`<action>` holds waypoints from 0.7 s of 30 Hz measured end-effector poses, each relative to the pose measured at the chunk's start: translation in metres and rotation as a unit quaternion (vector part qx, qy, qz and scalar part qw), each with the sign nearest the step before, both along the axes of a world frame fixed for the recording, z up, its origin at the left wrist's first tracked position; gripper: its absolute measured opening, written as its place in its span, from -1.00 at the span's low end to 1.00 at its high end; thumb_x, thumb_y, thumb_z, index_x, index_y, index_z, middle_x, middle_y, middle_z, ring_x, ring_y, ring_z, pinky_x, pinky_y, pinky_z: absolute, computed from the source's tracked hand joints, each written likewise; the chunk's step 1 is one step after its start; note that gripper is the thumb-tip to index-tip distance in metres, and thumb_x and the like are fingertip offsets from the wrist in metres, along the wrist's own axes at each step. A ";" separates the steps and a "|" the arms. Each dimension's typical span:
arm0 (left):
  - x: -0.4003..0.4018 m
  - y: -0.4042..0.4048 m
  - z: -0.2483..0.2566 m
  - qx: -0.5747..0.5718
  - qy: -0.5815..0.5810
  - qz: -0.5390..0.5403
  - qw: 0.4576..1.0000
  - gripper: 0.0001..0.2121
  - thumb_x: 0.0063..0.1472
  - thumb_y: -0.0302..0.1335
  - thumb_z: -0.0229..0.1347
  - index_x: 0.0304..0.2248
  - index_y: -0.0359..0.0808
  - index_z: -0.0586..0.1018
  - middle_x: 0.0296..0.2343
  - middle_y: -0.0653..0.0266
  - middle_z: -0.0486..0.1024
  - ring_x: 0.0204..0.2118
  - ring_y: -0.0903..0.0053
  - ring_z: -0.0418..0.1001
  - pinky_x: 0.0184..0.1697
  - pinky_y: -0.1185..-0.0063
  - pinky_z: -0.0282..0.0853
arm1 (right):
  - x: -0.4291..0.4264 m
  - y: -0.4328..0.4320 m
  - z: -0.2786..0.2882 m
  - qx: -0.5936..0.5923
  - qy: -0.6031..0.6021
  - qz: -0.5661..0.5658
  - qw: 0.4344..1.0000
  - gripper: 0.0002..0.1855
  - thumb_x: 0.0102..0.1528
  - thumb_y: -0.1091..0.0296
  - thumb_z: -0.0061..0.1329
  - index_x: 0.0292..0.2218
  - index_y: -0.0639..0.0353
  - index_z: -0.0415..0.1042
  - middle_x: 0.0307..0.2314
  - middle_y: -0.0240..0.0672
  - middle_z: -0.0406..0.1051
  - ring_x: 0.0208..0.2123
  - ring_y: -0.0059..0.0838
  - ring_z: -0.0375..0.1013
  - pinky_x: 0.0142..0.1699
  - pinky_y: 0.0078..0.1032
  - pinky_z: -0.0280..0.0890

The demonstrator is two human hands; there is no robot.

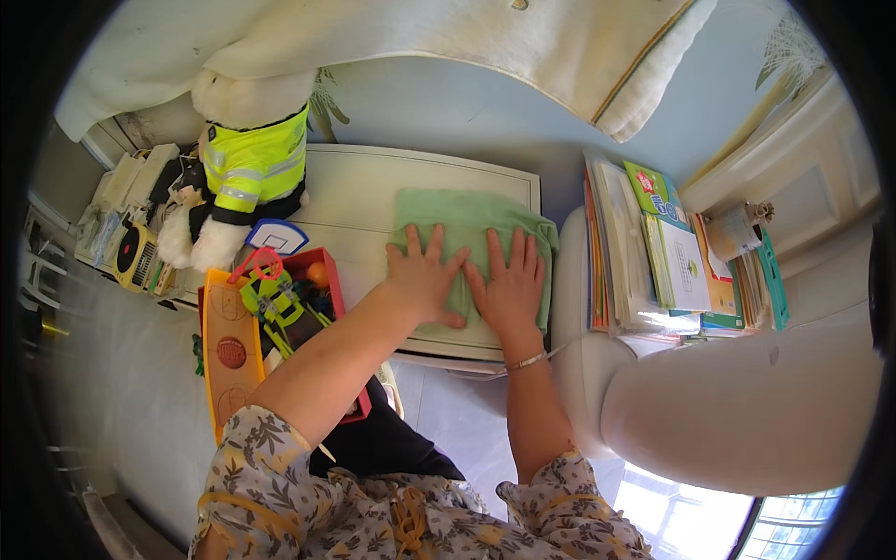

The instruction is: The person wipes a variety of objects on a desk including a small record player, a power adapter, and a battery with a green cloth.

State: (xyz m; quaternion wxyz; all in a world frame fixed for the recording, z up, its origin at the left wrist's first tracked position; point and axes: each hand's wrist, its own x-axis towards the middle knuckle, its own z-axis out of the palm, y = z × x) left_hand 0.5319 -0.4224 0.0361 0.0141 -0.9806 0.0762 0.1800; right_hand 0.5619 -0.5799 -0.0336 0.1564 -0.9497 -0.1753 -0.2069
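Note:
A light green cloth point(448, 206) lies spread over the right end of a cream-coloured cabinet top point(343, 182). Both of my hands press flat on it with fingers splayed. My left hand point(423, 276) rests on the cloth's left part, its thumb reaching towards the near edge. Close beside it, my right hand point(509, 283) lies on the right part, and the two hands nearly touch at the middle. A bracelet point(526, 361) circles my right wrist. Part of the cloth hangs over the cabinet's right edge.
Left of my arm, a red box point(336, 280) holds toys, with a toy basketball board point(234, 343) over its side. A white plush toy point(255, 161) in a yellow vest sits behind. Books and folders point(623, 245) stand on a cream sofa point(728, 406) at right. A curtain point(455, 35) hangs above.

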 end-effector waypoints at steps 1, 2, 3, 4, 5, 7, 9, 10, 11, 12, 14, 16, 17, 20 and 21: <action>0.009 0.002 0.000 -0.001 0.001 -0.001 1.000 0.09 -0.21 0.24 0.25 0.29 0.11 0.03 0.30 -0.02 -0.20 0.28 -0.28 -0.21 0.14 -0.14 0.00 | 0.013 0.002 -0.001 -0.001 0.001 -0.001 1.000 -0.36 0.11 -0.12 -0.03 0.13 -0.02 0.32 0.17 0.07 0.11 0.22 0.10 0.05 0.24 0.00 -0.03; 0.020 0.004 0.000 -0.007 -0.006 0.005 1.000 0.09 -0.22 0.23 0.26 0.29 0.11 0.03 0.30 -0.02 -0.20 0.28 -0.28 -0.21 0.14 -0.15 -0.01 | 0.026 0.004 -0.002 -0.003 -0.005 -0.005 1.000 -0.37 0.13 -0.14 -0.06 0.14 -0.03 0.31 0.17 0.06 0.11 0.23 0.08 0.04 0.24 -0.01 -0.03; 0.031 0.007 -0.001 -0.013 -0.013 0.011 1.000 0.09 -0.22 0.23 0.26 0.29 0.11 0.03 0.30 -0.01 -0.19 0.28 -0.28 -0.21 0.14 -0.15 -0.01 | 0.038 0.007 -0.004 -0.004 -0.010 -0.008 1.000 -0.37 0.14 -0.15 -0.09 0.15 -0.05 0.30 0.18 0.05 0.11 0.23 0.07 0.03 0.24 -0.01 -0.04; 0.041 0.010 -0.002 -0.013 -0.012 0.011 1.000 0.09 -0.22 0.23 0.26 0.29 0.11 0.03 0.30 -0.01 -0.19 0.28 -0.28 -0.21 0.14 -0.15 -0.01 | 0.050 0.010 -0.006 -0.004 -0.010 -0.008 1.000 -0.37 0.14 -0.15 -0.09 0.15 -0.05 0.30 0.18 0.05 0.11 0.23 0.07 0.03 0.24 -0.01 -0.04; 0.052 0.013 -0.002 -0.018 -0.013 0.013 1.000 0.10 -0.22 0.23 0.26 0.29 0.11 0.03 0.30 -0.01 -0.19 0.28 -0.27 -0.21 0.14 -0.16 -0.02 | 0.061 0.013 -0.008 0.000 -0.005 -0.016 1.000 -0.37 0.15 -0.17 -0.11 0.15 -0.04 0.30 0.17 0.04 0.11 0.23 0.06 0.03 0.25 -0.02 -0.04; 0.074 0.014 -0.005 -0.027 -0.016 0.014 0.999 0.10 -0.23 0.24 0.26 0.29 0.11 0.03 0.30 -0.01 -0.19 0.28 -0.27 -0.21 0.15 -0.16 -0.02 | 0.083 0.015 -0.010 0.000 -0.003 -0.025 1.000 -0.37 0.17 -0.18 -0.13 0.15 -0.04 0.29 0.17 0.03 0.12 0.23 0.04 0.03 0.25 -0.03 -0.04; 0.095 0.016 -0.008 -0.034 -0.021 0.022 0.999 0.11 -0.24 0.26 0.25 0.29 0.11 0.03 0.30 0.00 -0.19 0.29 -0.25 -0.21 0.15 -0.17 -0.04 | 0.104 0.018 -0.009 0.001 -0.008 -0.031 0.999 -0.37 0.18 -0.20 -0.16 0.15 -0.04 0.29 0.17 0.03 0.13 0.23 0.01 0.04 0.26 -0.04 -0.05; 0.106 0.018 -0.009 -0.035 -0.021 0.022 0.999 0.11 -0.24 0.26 0.25 0.29 0.11 0.03 0.30 0.00 -0.19 0.29 -0.25 -0.21 0.15 -0.17 -0.04 | 0.114 0.021 -0.008 0.000 -0.009 -0.031 0.999 -0.37 0.18 -0.20 -0.16 0.15 -0.04 0.29 0.17 0.03 0.13 0.23 0.01 0.04 0.26 -0.04 -0.05; 0.117 0.020 -0.010 -0.034 -0.025 0.027 0.999 0.11 -0.24 0.27 0.25 0.29 0.11 0.03 0.30 0.01 -0.19 0.29 -0.24 -0.22 0.16 -0.17 -0.05 | 0.124 0.024 -0.005 0.004 -0.002 -0.038 0.999 -0.37 0.18 -0.19 -0.16 0.14 -0.04 0.30 0.17 0.02 0.13 0.23 0.01 0.04 0.26 -0.04 -0.05; 0.126 0.020 -0.011 -0.035 -0.027 0.032 0.998 0.11 -0.24 0.28 0.24 0.29 0.11 0.03 0.30 0.02 -0.20 0.30 -0.23 -0.23 0.17 -0.17 -0.06 | 0.132 0.026 -0.004 0.007 0.007 -0.044 0.999 -0.38 0.18 -0.19 -0.16 0.13 -0.03 0.31 0.16 0.01 0.13 0.23 0.01 0.04 0.26 -0.04 -0.05; 0.139 0.022 -0.012 -0.040 -0.022 0.035 0.998 0.11 -0.24 0.28 0.24 0.29 0.12 0.02 0.31 0.03 -0.20 0.30 -0.22 -0.24 0.18 -0.18 -0.09 | 0.145 0.029 -0.010 0.001 -0.001 -0.056 0.998 -0.38 0.16 -0.20 -0.15 0.11 -0.02 0.33 0.14 0.03 0.15 0.21 0.02 0.06 0.25 -0.04 -0.03; 0.151 0.027 -0.010 -0.045 -0.027 0.039 0.998 0.11 -0.24 0.28 0.24 0.29 0.13 0.02 0.31 0.03 -0.20 0.31 -0.21 -0.25 0.18 -0.18 -0.11 | 0.158 0.036 -0.010 -0.002 -0.019 -0.067 0.998 -0.38 0.15 -0.21 -0.14 0.10 -0.01 0.34 0.13 0.05 0.16 0.20 0.04 0.07 0.24 -0.03 -0.02; 0.155 0.030 -0.011 -0.043 -0.020 0.044 0.998 0.11 -0.24 0.29 0.23 0.29 0.14 0.01 0.31 0.05 -0.19 0.31 -0.19 -0.25 0.19 -0.18 -0.13 | 0.161 0.040 -0.012 -0.005 -0.019 -0.086 0.996 -0.36 0.13 -0.23 -0.11 0.08 0.01 0.36 0.10 0.09 0.18 0.18 0.07 0.09 0.21 -0.04 0.02; 0.166 0.034 -0.011 -0.044 -0.011 0.053 0.998 0.11 -0.23 0.31 0.21 0.30 0.17 0.00 0.31 0.09 -0.19 0.32 -0.15 -0.27 0.21 -0.18 -0.18 | 0.169 0.045 -0.007 -0.001 0.014 -0.117 0.993 -0.32 0.09 -0.28 -0.08 0.05 0.05 0.39 0.05 0.17 0.20 0.13 0.12 0.14 0.16 -0.04 0.09; 0.167 0.034 -0.011 -0.043 -0.006 0.058 0.997 0.10 -0.22 0.32 0.20 0.30 0.18 -0.01 0.31 0.11 -0.19 0.33 -0.13 -0.28 0.22 -0.18 -0.20 | 0.169 0.045 -0.005 0.011 0.050 -0.130 0.990 -0.29 0.07 -0.30 -0.06 0.04 0.06 0.40 0.03 0.20 0.20 0.10 0.14 0.16 0.13 -0.03 0.13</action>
